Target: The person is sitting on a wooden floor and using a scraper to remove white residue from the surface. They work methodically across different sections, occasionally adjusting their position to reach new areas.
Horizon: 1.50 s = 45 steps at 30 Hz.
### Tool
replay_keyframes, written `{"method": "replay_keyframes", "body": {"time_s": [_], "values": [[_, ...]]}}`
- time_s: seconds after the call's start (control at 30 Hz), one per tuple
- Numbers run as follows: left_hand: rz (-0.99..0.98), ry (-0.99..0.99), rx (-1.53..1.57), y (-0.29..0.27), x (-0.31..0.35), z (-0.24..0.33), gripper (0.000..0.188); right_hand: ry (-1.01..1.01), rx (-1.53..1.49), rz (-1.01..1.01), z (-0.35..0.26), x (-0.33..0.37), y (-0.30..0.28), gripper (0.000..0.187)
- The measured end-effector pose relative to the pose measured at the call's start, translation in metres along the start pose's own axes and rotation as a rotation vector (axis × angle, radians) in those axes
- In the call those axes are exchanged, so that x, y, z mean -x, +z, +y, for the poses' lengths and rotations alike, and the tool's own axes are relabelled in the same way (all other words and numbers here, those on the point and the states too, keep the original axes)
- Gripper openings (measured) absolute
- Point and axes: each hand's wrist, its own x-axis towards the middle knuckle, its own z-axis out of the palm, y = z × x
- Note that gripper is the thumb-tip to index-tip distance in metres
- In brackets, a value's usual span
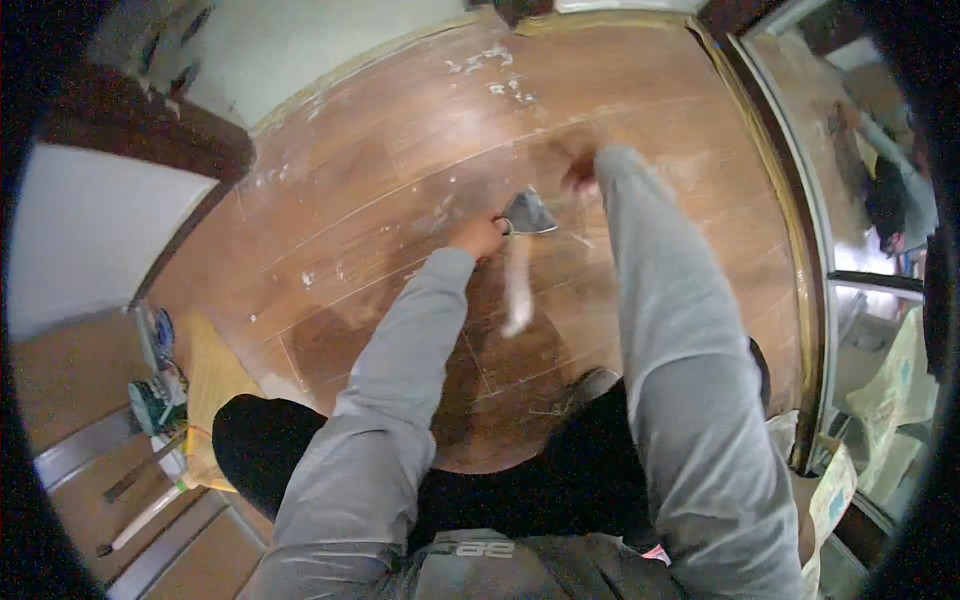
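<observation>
My left hand (pixel 478 238) is closed on a scraper with a broad, flared metal blade (pixel 532 212), held above the wooden floor. A blurred whitish strip (pixel 517 285) runs down from beside the blade toward me; whether it is attached to the scraper I cannot tell. To the right of the blade and a little farther off is my right hand (pixel 580 176). It is smeared by motion and partly hidden by its grey sleeve, so its fingers do not show clearly.
White flakes and smears (pixel 488 70) mark the brown plank floor (pixel 390 200). Yellowish tape (pixel 400 52) edges the far wall. A mirrored panel (pixel 810 130) stands at right. At lower left lie a long-handled tool (pixel 150 517) and a yellow sheet (pixel 215 365).
</observation>
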Motion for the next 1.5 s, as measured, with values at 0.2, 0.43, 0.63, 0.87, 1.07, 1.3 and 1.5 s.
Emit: {"method": "replay_keyframes", "body": {"time_s": [0.2,0.43,0.63,0.87,1.07,1.3,1.5], "values": [[-0.03,0.112,-0.285,-0.011,0.029,0.019,0.054,-0.465,0.37,0.47,-0.081,0.062,-0.137,0.033],[-0.05,0.249,-0.375,-0.019,0.024,0.05,0.048,-0.415,0.438,0.505,0.022,0.021,-0.173,0.032],[-0.243,0.228,-0.665,-0.043,0.019,0.046,0.043,-0.442,0.508,0.442,0.05,0.015,-0.111,0.038],[-0.36,0.413,-0.82,-0.031,0.004,0.054,0.059,-0.584,0.626,0.678,0.056,-0.037,-0.167,0.04],[-0.448,0.154,-0.751,0.001,-0.02,0.101,0.079,-0.364,0.774,0.848,0.012,0.068,-0.246,0.034],[-0.399,0.441,-0.947,-0.011,-0.025,0.069,0.068,-0.204,1.033,0.644,0.044,0.104,-0.19,0.039],[-0.397,0.372,-0.87,-0.005,-0.039,0.112,0.059,-0.115,0.737,0.795,0.06,0.146,-0.242,0.038]]}}
